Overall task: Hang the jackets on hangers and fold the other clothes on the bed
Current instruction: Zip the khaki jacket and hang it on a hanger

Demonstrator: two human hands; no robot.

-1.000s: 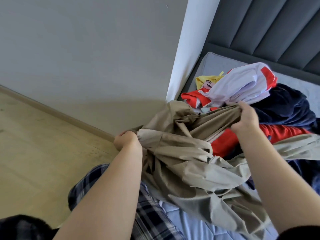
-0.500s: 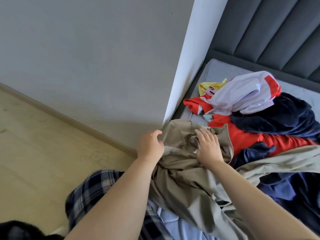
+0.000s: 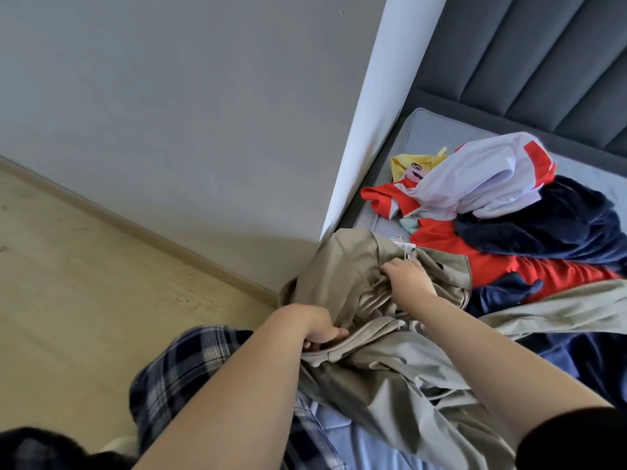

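I am working the beige jacket (image 3: 369, 378) at the near corner of the bed (image 3: 441, 134). It is lying bunched against the wall (image 3: 203, 130) and spilling over the edge toward my legs. My left hand (image 3: 320, 330) is gripping a folded edge of it, thumb on top and fingers curled underneath. My right hand (image 3: 410, 279) is lying on the cloth further up, just below the white label (image 3: 405, 247). Its fingertips are sinking into the creases, so I cannot tell whether it is pinching the cloth or only pressing it.

The label is showing me where the neck is: beyond both hands, toward the wall corner. I am judging that the jacket's long axis is running from there back toward my body. One beige length is trailing off to my right across the dark blue clothes (image 3: 505, 291).

My right hand is the nearer one to the neck, so it is the one placed to find the collar and shoulders before a hanger goes in. No hanger is showing here. The red garment (image 3: 492, 266) and the white-and-red top (image 3: 485, 181) are lying heaped beyond, not yet folded.
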